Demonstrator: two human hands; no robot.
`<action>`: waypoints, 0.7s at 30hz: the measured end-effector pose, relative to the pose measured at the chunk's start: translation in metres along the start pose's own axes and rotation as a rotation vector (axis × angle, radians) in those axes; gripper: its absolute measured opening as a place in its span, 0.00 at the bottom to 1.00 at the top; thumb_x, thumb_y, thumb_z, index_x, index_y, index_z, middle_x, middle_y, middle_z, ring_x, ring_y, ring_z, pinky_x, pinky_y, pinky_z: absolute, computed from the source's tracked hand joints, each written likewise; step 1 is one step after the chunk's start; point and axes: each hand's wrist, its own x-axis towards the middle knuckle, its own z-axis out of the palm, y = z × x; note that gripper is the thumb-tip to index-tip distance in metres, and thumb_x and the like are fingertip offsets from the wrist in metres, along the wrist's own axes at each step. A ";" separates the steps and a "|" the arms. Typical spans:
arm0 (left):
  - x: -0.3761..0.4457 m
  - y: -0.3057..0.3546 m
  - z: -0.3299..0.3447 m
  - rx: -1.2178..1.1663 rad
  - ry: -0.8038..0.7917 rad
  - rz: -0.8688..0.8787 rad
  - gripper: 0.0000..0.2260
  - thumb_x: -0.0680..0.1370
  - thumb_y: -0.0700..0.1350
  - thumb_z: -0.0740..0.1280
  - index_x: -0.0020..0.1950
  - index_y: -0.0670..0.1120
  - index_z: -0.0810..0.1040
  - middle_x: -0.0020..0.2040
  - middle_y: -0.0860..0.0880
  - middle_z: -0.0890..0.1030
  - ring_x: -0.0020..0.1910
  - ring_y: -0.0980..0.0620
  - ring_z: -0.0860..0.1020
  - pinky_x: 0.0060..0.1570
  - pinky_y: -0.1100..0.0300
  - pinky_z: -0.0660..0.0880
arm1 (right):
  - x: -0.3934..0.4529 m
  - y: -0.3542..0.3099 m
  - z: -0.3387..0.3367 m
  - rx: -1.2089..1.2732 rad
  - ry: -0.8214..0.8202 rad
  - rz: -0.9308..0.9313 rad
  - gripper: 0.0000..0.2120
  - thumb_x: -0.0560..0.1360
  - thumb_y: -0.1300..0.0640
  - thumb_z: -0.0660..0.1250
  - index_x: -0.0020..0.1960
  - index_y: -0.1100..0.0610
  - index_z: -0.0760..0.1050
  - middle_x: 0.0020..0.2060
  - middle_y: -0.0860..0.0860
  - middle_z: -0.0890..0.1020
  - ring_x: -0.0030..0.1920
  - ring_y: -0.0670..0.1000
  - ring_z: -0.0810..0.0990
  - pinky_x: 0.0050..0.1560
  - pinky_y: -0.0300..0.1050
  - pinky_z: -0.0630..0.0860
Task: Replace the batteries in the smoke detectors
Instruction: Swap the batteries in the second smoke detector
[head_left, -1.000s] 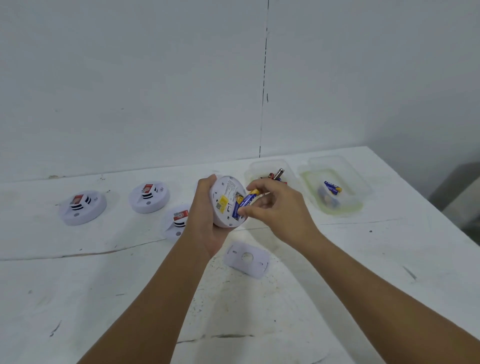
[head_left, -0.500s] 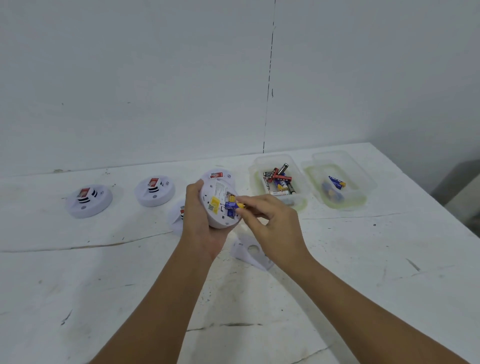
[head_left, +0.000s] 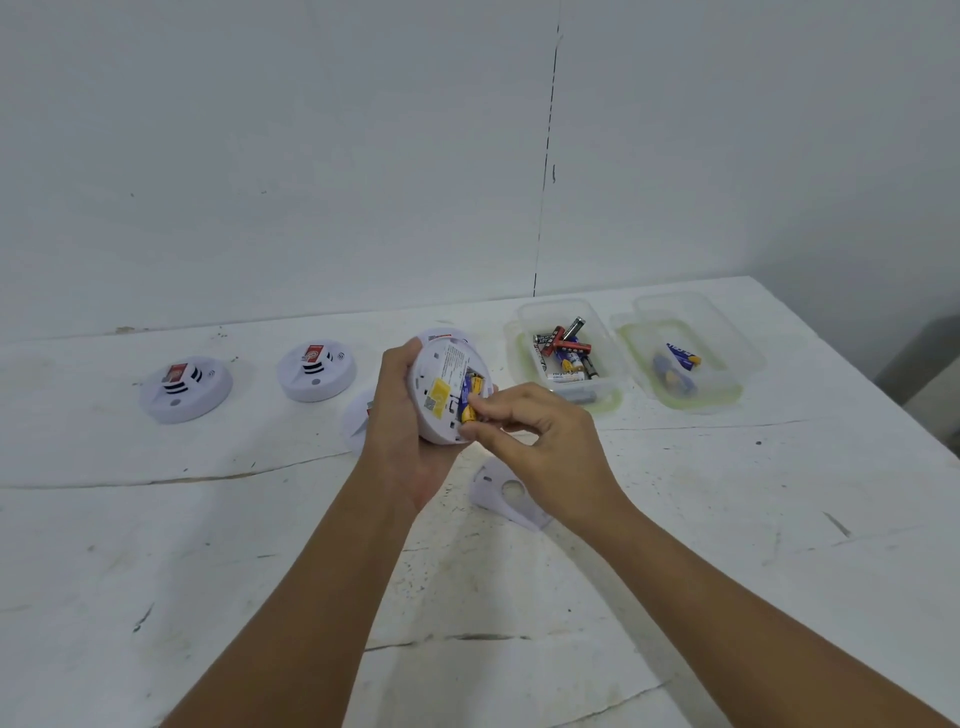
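Head view shows the blue-and-yellow battery (head_left: 470, 399), a second ago still tilted out, now lying in the bay of the round white smoke detector (head_left: 447, 391), so seating is nearly done; my left hand (head_left: 400, 415) grips the detector above the table (head_left: 156, 545) while my right hand (head_left: 540, 441) pinches the battery's end.

Your left hand (head_left: 402, 441) holds the round white smoke detector (head_left: 447, 395) above the scuffed white table (head_left: 727, 519), your right hand (head_left: 545, 441) at its open back. Left of it sit 2 round white detectors (head_left: 186, 388) (side by side). Right stand 2 clear plastic tubs (head_left: 566, 358), batteries inside. Below your right hand lies a flat white cover plate (head_left: 506, 493).
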 end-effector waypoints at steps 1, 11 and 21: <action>-0.002 0.001 0.002 0.000 -0.012 -0.003 0.27 0.79 0.60 0.64 0.71 0.44 0.79 0.61 0.41 0.81 0.56 0.42 0.79 0.39 0.54 0.80 | 0.000 0.000 -0.001 -0.005 -0.008 -0.016 0.12 0.74 0.58 0.79 0.57 0.52 0.87 0.48 0.45 0.86 0.52 0.49 0.86 0.54 0.52 0.83; -0.008 0.006 0.016 0.042 -0.077 -0.002 0.25 0.80 0.61 0.63 0.67 0.44 0.81 0.56 0.41 0.81 0.57 0.42 0.78 0.47 0.52 0.76 | 0.002 -0.006 -0.009 -0.059 0.015 -0.143 0.15 0.76 0.58 0.77 0.62 0.54 0.85 0.51 0.49 0.84 0.51 0.47 0.84 0.54 0.36 0.78; -0.007 0.005 0.019 0.027 -0.054 0.011 0.27 0.80 0.61 0.63 0.70 0.43 0.79 0.58 0.40 0.81 0.58 0.41 0.78 0.41 0.54 0.80 | 0.002 -0.007 -0.010 -0.053 0.070 -0.148 0.14 0.74 0.58 0.79 0.59 0.57 0.86 0.50 0.50 0.85 0.49 0.44 0.84 0.52 0.33 0.77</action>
